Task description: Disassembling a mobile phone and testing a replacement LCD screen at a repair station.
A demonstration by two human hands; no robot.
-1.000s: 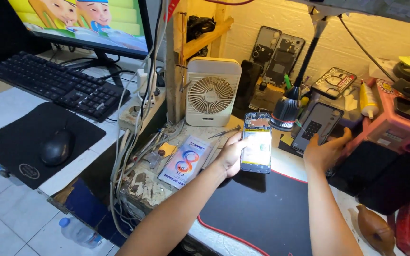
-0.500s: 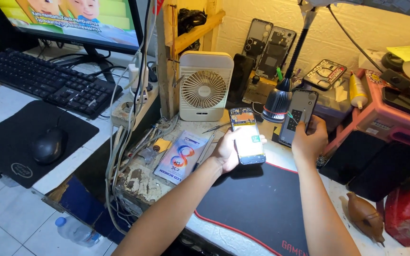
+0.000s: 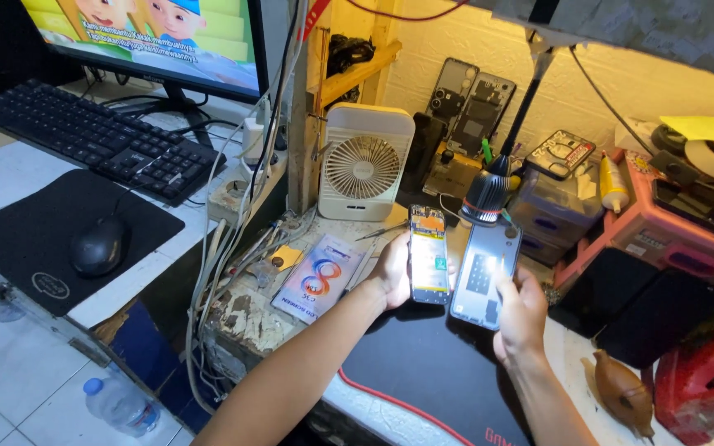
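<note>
Open phone [image 3: 429, 256] in L hand [image 3: 392, 272]

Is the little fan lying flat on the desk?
No, the fan stands upright behind the left hand, its round grille facing forward.

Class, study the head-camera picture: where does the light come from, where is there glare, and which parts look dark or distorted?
In the head view, a desk lamp shines down on the opened phone in the left hand and the back cover in the right hand; the monitor glows bright; the black mat and mouse pad stay dark; edges bend slightly from the wide lens.
</note>
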